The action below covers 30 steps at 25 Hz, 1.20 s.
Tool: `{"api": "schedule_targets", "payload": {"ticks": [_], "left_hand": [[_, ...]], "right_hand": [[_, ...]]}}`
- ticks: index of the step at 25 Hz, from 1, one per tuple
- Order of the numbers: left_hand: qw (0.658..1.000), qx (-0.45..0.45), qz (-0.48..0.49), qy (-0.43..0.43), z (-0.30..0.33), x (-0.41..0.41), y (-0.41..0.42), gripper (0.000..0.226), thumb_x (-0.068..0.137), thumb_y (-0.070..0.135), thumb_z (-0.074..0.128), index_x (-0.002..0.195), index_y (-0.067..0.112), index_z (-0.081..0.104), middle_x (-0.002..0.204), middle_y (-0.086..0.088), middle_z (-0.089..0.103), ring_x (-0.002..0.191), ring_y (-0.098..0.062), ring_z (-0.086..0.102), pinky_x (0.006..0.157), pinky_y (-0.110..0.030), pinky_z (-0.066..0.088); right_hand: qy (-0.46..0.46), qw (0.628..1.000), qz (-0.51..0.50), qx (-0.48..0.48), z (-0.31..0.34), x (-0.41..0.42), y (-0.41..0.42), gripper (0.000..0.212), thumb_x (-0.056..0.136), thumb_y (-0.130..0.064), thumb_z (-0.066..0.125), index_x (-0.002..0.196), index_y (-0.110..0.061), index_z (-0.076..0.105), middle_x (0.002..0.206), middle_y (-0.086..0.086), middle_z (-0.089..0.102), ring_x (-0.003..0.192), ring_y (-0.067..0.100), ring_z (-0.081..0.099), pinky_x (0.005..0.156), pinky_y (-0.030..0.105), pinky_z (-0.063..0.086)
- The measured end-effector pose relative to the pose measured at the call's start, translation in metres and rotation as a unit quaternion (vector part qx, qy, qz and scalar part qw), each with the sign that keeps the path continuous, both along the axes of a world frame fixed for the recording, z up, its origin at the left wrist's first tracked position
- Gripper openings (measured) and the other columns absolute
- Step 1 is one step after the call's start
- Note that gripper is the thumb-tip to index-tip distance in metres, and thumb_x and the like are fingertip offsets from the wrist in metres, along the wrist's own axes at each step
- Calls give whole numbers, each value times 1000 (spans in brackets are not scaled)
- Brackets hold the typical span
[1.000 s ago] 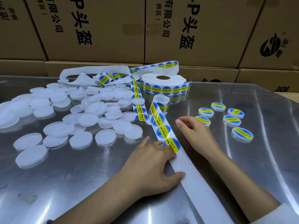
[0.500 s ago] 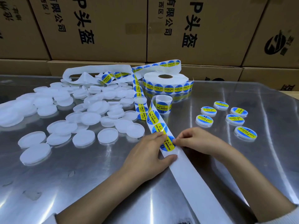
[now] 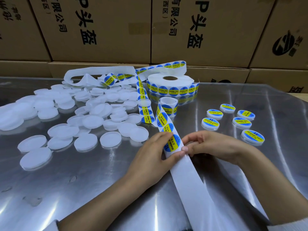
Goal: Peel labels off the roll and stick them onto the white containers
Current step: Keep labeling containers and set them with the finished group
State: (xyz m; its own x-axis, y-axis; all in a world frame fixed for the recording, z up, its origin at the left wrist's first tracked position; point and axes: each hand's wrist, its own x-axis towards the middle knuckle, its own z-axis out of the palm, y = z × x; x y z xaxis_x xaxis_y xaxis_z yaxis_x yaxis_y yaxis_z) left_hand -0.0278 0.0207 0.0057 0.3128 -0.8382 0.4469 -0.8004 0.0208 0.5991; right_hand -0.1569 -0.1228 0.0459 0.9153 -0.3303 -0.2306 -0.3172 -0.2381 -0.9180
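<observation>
Six labelled containers (image 3: pixel 210 123) done so far, sitting right of centre, versus a big heap of bare white containers (image 3: pixel 93 120) on the left, so I'd say it's early days. Left hand (image 3: pixel 150 157) pinches the backing strip (image 3: pixel 188 177) at the last label (image 3: pixel 172 144), right hand (image 3: pixel 211 147) curls in, picking at its edge. Roll (image 3: pixel 171 84) sits upper centre. Shiny metal counter (image 3: pixel 83 189), cardboard boxes (image 3: pixel 200 30) stacked behind.
</observation>
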Motion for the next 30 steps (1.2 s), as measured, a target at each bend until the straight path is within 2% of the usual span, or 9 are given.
{"api": "schedule_targets", "payload": {"ticks": [3, 8, 11, 14, 17, 21, 23, 27, 30], "left_hand": [[1000, 0, -5, 13, 1, -1, 0, 45, 84, 50, 62, 117, 20, 62, 110, 11, 61, 100, 1, 50, 83, -9, 38], [994, 21, 19, 105, 5, -2, 2, 27, 82, 43, 67, 106, 33, 71, 80, 10, 72, 67, 0, 61, 66, -18, 48], [996, 40, 1, 84, 8, -4, 4, 22, 86, 42, 63, 104, 34, 72, 71, 12, 69, 51, 6, 51, 53, -14, 35], [996, 42, -13, 74, 11, -5, 5, 20, 89, 41, 59, 101, 33, 74, 79, 21, 64, 51, 8, 51, 51, -12, 32], [999, 44, -14, 4, 10, -3, 6, 24, 92, 42, 53, 94, 30, 73, 69, 0, 63, 59, -12, 50, 54, -28, 37], [998, 33, -22, -40, 9, 0, 5, 38, 93, 45, 44, 74, 16, 58, 60, -4, 46, 61, -20, 43, 54, -36, 35], [999, 22, -9, -33, 9, 0, 4, 44, 91, 48, 40, 66, 11, 45, 59, -8, 41, 60, -23, 39, 53, -37, 31], [997, -37, 43, 44, 17, 10, 5, 14, 89, 29, 60, 86, 26, 73, 74, 11, 68, 63, -4, 60, 62, -22, 47], [979, -125, 73, 146, 29, 26, 6, 16, 88, 17, 64, 89, 30, 73, 79, 16, 72, 66, -2, 63, 67, -18, 50]], "right_hand": [[-12, 999, 11, 37, 2, -1, 1, 12, 86, -2, 61, 93, -9, 67, 84, 3, 72, 76, 8, 64, 72, 16, 50], [-5, 999, 36, 25, 7, -4, 3, 13, 85, -2, 62, 85, -13, 71, 82, 0, 69, 75, 6, 61, 71, 14, 48], [0, 999, 32, 15, 9, -6, 4, 13, 86, -3, 62, 83, -12, 70, 76, -4, 68, 70, 3, 60, 68, 12, 47], [4, 1000, 29, 6, 10, -6, 5, 11, 86, -4, 63, 83, -11, 71, 74, -5, 68, 67, 2, 59, 67, 12, 47], [-3, 1000, 21, 9, 10, -5, 6, 10, 85, -6, 64, 84, -11, 72, 74, -5, 69, 67, 2, 60, 67, 12, 47], [-8, 1000, 12, 5, 10, -5, 8, 13, 84, -5, 64, 81, -15, 73, 72, -6, 70, 66, 1, 61, 65, 11, 46], [1, 1000, 3, 0, 10, -5, 7, 17, 84, -3, 65, 78, -17, 73, 72, -5, 70, 65, 2, 61, 64, 11, 46], [32, 999, 3, -22, 10, -7, 5, 12, 86, -6, 64, 82, -14, 72, 76, -2, 71, 69, 6, 63, 66, 13, 48], [60, 997, -5, -55, 10, -8, 2, 9, 86, -10, 65, 82, -14, 72, 75, -4, 70, 68, 5, 61, 68, 13, 47]]}}
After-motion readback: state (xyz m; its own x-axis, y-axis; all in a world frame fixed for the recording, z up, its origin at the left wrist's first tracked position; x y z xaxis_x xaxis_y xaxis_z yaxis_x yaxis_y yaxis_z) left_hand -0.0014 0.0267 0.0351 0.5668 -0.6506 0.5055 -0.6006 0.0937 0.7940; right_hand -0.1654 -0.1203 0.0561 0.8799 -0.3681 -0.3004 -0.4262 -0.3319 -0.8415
